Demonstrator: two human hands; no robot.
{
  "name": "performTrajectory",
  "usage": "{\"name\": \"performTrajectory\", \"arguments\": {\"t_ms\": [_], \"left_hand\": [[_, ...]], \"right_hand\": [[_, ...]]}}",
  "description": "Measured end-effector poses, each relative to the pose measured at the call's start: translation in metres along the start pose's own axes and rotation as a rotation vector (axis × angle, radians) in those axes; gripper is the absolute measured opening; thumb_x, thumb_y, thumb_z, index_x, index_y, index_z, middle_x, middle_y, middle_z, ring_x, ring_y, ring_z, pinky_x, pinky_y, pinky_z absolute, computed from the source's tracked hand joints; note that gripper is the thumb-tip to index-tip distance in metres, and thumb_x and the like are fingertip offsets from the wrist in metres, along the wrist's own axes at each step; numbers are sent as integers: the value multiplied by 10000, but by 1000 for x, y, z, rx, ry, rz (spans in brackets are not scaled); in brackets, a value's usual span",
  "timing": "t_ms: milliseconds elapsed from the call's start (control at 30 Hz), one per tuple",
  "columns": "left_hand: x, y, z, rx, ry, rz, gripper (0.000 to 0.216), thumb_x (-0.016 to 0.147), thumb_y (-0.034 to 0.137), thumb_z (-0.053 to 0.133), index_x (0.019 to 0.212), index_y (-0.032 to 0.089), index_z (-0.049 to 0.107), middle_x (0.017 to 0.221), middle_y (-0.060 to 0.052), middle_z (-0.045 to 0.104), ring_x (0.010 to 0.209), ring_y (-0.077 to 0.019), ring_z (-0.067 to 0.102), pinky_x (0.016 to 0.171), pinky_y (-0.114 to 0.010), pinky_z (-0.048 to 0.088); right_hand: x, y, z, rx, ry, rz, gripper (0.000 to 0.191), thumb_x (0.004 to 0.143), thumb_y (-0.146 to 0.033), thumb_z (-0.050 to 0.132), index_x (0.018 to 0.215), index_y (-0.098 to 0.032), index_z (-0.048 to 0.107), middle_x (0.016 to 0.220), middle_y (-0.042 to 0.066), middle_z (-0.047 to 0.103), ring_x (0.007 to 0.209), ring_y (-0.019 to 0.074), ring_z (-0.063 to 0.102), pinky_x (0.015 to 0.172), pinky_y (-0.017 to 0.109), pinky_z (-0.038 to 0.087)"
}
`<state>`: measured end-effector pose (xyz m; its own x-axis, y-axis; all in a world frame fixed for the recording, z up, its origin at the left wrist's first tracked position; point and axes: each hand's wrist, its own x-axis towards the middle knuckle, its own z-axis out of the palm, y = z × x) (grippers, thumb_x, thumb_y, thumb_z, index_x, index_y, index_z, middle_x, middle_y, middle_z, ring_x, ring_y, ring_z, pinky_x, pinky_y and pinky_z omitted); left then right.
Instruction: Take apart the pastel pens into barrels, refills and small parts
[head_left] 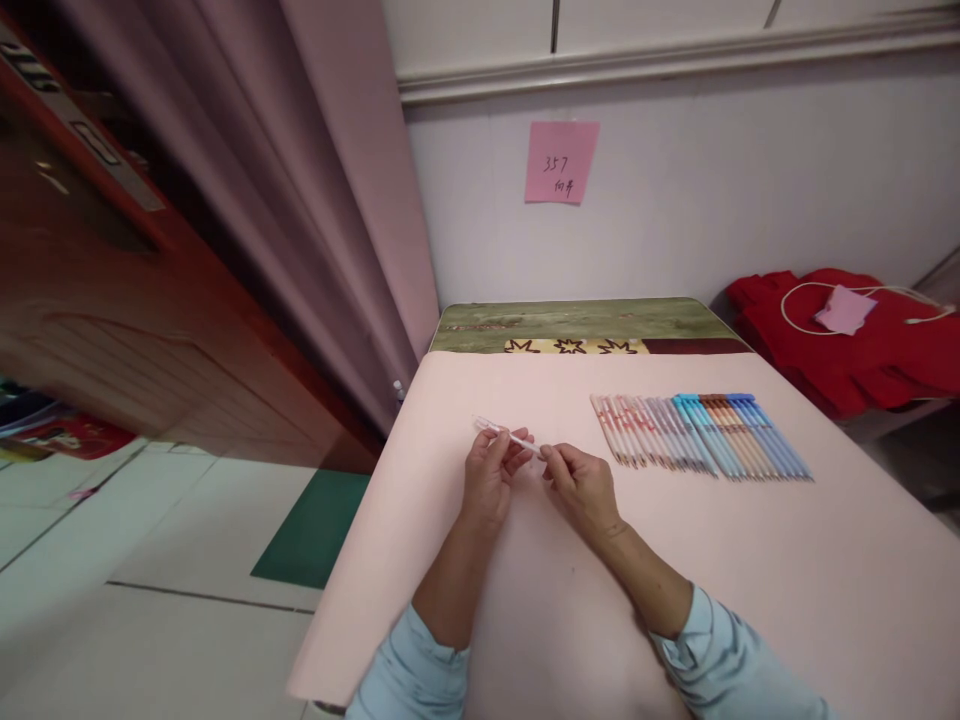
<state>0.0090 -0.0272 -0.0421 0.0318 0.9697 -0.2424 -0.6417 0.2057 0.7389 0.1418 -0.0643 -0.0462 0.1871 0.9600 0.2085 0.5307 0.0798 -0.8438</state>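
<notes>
Slim whitish plastic-looking pen (487, 426) is slanting from ten to four o'clock above the pale pink table cover (750, 580); left hand (486, 478) is pinching its shaft, right hand (586, 488) its four-o'clock end. Multicoloured pen row (697, 440) is lying toward three.

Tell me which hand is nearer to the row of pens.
Right. The right hand is close by the left end of the row of pens; the left hand is farther left, with the right hand between it and the row.

Pen (528, 443) partly hidden by fingers (495, 450); both sleeves (414, 665) cut off by bottom edge
</notes>
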Motion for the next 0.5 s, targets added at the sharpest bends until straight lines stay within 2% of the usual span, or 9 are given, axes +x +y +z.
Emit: {"name": "performTrajectory", "arguments": {"t_ms": [100,233,367,433,500], "left_hand": [[2,1,-2,-11,3,17,314,730,272,780,909,148,553,885,-81,723,821,-166,710,685,-223,570],[2,3,-3,13,0,17,317,729,285,779,913,150,559,899,-80,723,811,-163,709,665,-221,571],[1,2,-3,48,-13,13,309,735,302,771,907,148,566,899,-87,723,811,-163,704,650,-219,569],[1,2,-4,55,-18,17,309,739,307,768,907,145,565,900,-90,722,810,-160,701,651,-217,567],[1,1,-4,55,-19,28,312,743,310,765,912,145,562,902,-89,720,799,-155,697,648,-217,564]], "right_hand": [[-1,2,4,33,25,-42,360,825,-501,618,1037,-210,616,673,-25,664,542,117,580,562,209,429],[-3,4,4,67,7,-44,263,863,-472,576,890,-212,607,658,-17,652,533,119,564,545,213,414],[-2,4,1,60,-46,0,416,956,-489,410,735,-213,629,618,4,656,563,133,602,581,221,419],[-2,4,1,46,-40,9,404,951,-504,417,803,-215,657,614,-3,655,562,133,602,583,222,416],[-1,3,1,35,1,9,353,877,-539,544,962,-213,649,667,-14,670,555,128,590,572,220,411]]}}
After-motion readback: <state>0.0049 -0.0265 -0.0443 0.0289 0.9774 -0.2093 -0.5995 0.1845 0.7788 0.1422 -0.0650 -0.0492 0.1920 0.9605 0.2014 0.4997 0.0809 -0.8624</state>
